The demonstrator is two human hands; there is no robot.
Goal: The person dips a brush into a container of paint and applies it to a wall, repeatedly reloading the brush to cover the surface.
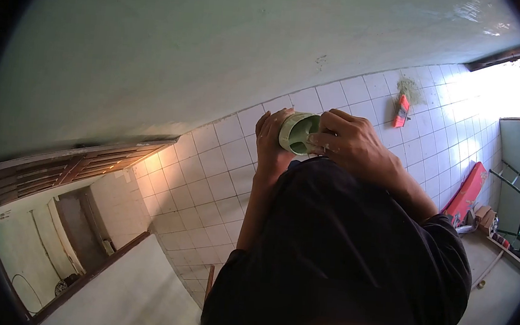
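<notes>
Both hands at a pale green cup above a tiled floor

The left hand (pixel 272 136) grips the cup (pixel 284 132) around its side, in front of the person's dark shirt (pixel 351 243). The right hand (pixel 353 139) has its fingers bent at the cup's mouth; whether they pinch anything I cannot tell. Green matter (pixel 302 131) shows inside the cup, and pale smears mark the fingers.

Beyond, on the tiled floor (pixel 224 150), a red-orange object (pixel 402 111) lies near the edge along the green wall (pixel 159 50), beside a patch of greenish debris (pixel 410 89). Farther right stands a long red object (pixel 467 190).
</notes>
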